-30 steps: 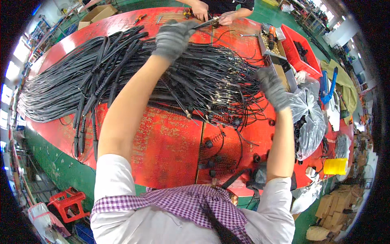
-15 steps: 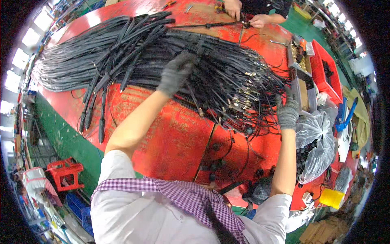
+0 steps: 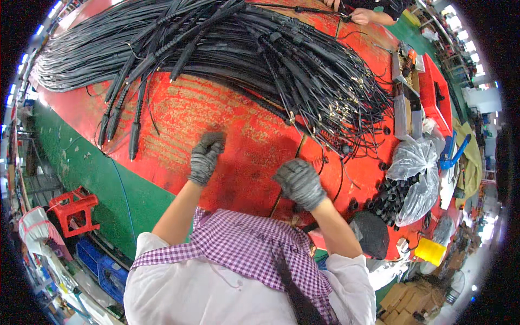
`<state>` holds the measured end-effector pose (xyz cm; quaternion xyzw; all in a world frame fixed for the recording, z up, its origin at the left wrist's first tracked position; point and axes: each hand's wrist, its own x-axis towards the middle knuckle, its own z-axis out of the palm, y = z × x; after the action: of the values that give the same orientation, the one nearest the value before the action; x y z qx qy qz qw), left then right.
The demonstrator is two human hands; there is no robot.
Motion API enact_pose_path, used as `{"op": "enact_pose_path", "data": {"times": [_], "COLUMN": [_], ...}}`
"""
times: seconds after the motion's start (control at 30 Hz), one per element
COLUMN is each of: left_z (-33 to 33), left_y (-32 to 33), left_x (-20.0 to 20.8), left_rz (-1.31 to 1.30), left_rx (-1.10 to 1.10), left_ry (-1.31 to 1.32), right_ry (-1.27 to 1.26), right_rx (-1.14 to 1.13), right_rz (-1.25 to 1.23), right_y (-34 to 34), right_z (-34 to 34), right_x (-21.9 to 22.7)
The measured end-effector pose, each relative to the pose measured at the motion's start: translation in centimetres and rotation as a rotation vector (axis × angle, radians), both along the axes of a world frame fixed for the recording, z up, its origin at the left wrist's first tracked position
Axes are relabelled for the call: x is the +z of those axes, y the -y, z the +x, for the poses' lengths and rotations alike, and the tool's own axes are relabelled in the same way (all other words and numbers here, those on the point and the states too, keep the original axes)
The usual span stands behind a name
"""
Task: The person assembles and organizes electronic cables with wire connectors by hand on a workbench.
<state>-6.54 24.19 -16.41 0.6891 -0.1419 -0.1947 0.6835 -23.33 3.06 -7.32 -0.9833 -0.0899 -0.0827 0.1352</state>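
Observation:
A thick heap of black cables [image 3: 227, 65] lies across the far side of the red table [image 3: 244, 184], with many thin leads and metal terminals fanned out at its right end. My left hand [image 3: 206, 158], in a grey knit glove, is over the bare red tabletop in front of the heap, fingers curled in, with nothing seen in them. To its right, my right hand [image 3: 300, 184] wears a matching glove and is also closed, knuckles up, near the table's seam. Neither hand touches the cables. The fingertips of the right hand are hidden beneath it.
Black caps [image 3: 398, 192] spill beside a clear plastic bag [image 3: 414, 162] at the right. Behind stand an open parts box [image 3: 402, 116] and a red bin [image 3: 436, 97]. Across the table a co-worker's hand [image 3: 362, 16] handles a cable. A red stool [image 3: 74, 211] stands at the left.
Both hands have left the cable heap and drawn back toward me; the right one also moved left. The view has shifted, and the cables near the middle lie spread differently.

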Motion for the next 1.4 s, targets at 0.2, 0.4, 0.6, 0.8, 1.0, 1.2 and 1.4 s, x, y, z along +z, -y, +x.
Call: {"op": "enact_pose_path", "data": {"times": [0.2, 0.4, 0.6, 0.8, 1.0, 1.2, 1.4], "left_z": [-1.5, -1.2, -1.1, 1.9, 4.0, 4.3, 4.4], "left_y": [0.6, 1.2, 3.0, 12.6, 18.9, 19.1, 20.3], "left_x": [1.8, 1.8, 1.3, 5.1, 6.1, 7.1, 6.2], "left_rz": [0.522, 0.438, 0.126, -0.366, -0.335, -0.529, -0.627], "left_rx": [-0.148, -0.198, -0.098, -0.239, -0.121, -0.269, -0.479], "left_ry": [0.898, 0.955, 0.376, -0.185, -0.505, -0.894, -1.0], "right_ry": [-0.231, 0.285, 0.321, 0.34, 0.225, 0.069, -0.35], "right_rx": [-0.151, -0.393, -0.263, -0.366, -0.77, -0.339, -0.373], "right_rz": [-0.092, -0.116, -0.07, 0.085, 0.368, 0.161, -0.114], "right_y": [-4.4, -1.8, -0.5, 7.7, 22.8, 25.7, 29.6], "right_z": [0.8, 5.4, 6.8, 7.0, 9.0, 16.0, 21.8], "right_x": [0.0, 2.1, 3.4, 10.3, 9.5, 8.2, 2.5]}}
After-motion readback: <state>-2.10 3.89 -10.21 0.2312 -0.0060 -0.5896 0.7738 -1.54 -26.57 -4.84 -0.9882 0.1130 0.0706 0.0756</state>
